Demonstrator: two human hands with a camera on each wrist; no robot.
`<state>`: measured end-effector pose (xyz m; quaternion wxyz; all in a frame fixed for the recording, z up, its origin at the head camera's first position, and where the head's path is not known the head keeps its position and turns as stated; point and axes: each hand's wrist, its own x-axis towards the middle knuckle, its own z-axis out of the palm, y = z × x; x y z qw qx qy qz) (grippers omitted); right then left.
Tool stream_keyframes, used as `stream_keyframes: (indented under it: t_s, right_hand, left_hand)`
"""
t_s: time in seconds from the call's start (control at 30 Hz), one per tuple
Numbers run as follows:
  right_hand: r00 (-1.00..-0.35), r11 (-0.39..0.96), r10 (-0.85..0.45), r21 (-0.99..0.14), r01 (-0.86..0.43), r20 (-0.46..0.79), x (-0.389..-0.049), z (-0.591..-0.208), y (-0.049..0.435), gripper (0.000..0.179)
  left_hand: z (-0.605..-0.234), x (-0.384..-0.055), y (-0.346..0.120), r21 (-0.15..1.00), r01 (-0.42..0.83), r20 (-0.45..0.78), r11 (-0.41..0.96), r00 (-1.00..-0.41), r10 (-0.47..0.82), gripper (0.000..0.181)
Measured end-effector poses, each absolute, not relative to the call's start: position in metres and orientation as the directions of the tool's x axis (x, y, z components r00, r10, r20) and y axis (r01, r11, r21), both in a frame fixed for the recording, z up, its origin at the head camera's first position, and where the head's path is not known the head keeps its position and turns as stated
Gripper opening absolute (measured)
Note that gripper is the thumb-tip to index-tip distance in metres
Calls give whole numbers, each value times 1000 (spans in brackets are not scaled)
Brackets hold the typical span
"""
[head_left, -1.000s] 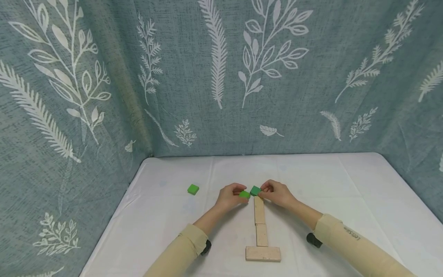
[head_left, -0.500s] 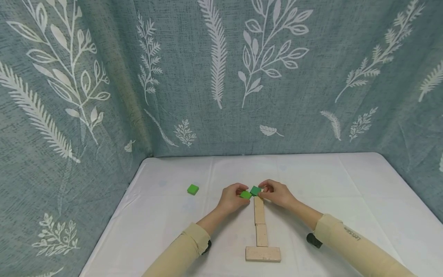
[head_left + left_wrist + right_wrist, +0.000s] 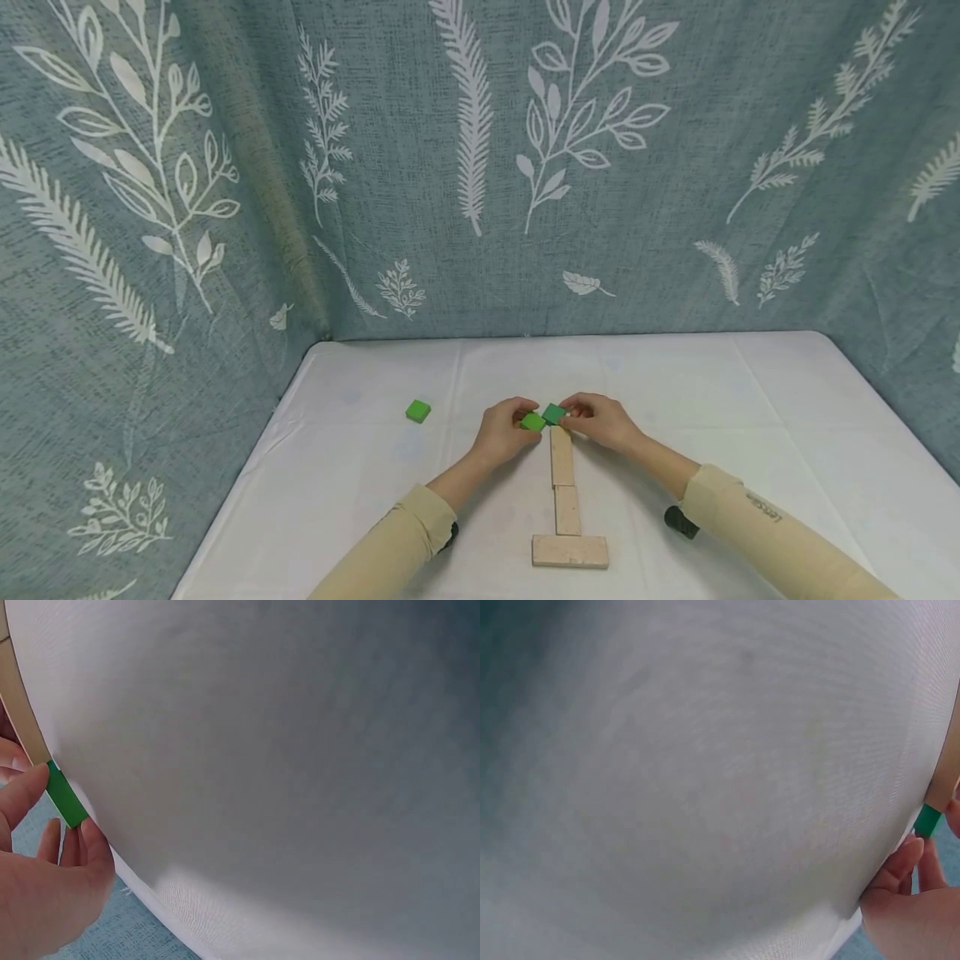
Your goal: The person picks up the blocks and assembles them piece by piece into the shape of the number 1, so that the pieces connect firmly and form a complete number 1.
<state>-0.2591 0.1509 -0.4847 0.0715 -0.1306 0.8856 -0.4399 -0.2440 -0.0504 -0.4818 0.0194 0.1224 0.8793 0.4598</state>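
My left hand (image 3: 499,432) pinches a light green square block (image 3: 532,422) between thumb and fingers; the left wrist view shows the block's green side (image 3: 66,796). Just to its right, my right hand (image 3: 604,421) pinches a darker green square block (image 3: 553,414), partly covered by fingers in the right wrist view. The two green blocks sit corner to corner at the far end of a wooden plank (image 3: 562,457). A second plank (image 3: 567,510) continues the line toward me, ending at a crosswise plank (image 3: 570,551).
Another light green block (image 3: 417,411) lies on the white tablecloth (image 3: 360,467) to the left. A patterned blue-grey curtain (image 3: 495,275) hangs behind the table and along its sides. Dark wrist devices, such as the right one (image 3: 681,521), hang under the sleeves.
Over the last second my left hand has shifted slightly right, bringing the light green block closer to the darker one. My right hand stays nearly still, and the planks have not moved.
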Motion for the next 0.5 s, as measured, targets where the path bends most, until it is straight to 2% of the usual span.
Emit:
stream_keyframes:
  t_s: [0.5]
  right_hand:
    - [-959,595,-281,-790,-151,-28,-260,-485,151,26]
  left_hand:
    - [-481,-241,-50,809,200,85,553,-970,226,40]
